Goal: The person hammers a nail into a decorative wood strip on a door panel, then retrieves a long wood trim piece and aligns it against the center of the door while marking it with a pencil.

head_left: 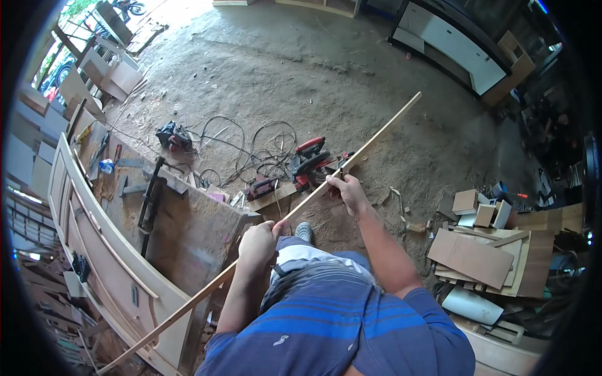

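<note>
A long, thin wooden strip (307,204) runs slantwise across my front, from the lower left up to the far right. My left hand (256,243) is closed around it near my waist. Farther along, my right hand (348,193) grips the same strip between thumb and fingers, its arm reaching forward. Just beyond the right hand, a red and black power saw (308,164) sits on the floor, partly behind the strip. The strip's lower end passes in front of a large pale wooden panel (150,285) with a curved edge.
Left of me stands a worn workbench (204,222) with a dark bar clamp (149,207) on it. Tangled cables (251,150) and another power tool (174,136) lie ahead. Stacked board offcuts (473,257) are at right; a black-and-white cabinet (448,44) stands far right.
</note>
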The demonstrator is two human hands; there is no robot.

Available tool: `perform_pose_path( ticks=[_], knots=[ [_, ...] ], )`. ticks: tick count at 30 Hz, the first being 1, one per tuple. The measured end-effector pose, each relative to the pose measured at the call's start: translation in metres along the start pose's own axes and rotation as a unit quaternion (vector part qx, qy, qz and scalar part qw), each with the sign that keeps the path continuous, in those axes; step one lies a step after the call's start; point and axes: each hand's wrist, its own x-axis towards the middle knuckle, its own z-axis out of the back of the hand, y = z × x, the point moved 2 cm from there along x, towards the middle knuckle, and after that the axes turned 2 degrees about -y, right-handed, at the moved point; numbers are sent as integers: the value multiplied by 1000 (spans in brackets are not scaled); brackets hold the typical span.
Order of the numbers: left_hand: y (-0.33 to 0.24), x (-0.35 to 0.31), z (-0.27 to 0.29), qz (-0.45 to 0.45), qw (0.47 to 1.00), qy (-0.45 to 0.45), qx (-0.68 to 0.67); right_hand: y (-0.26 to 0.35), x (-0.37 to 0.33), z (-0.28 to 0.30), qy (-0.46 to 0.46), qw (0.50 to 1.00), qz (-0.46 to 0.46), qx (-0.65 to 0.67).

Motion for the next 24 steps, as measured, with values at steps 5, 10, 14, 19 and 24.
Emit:
perform_pose_path(
  ticks=[5, 10, 14, 19, 24],
  knots=[
    [-90, 65, -8, 6, 998, -8, 67, 69, 76, 51, 30, 999, -9, -16],
    [-177, 127, -44, 17, 994, -37, 100, 108, 157, 126, 75, 997, -7, -21],
    [-259, 174, -89, 34, 994, -59, 81, 124, 233, 213, 107, 992, 9, -60],
    [-362, 203, -134, 68, 994, -75, 28, 205, 291, 280, 148, 984, 0, -97],
    [-438, 252, -160, 132, 989, -73, -13, 239, 369, 319, 179, 975, -12, -129]
  ],
)
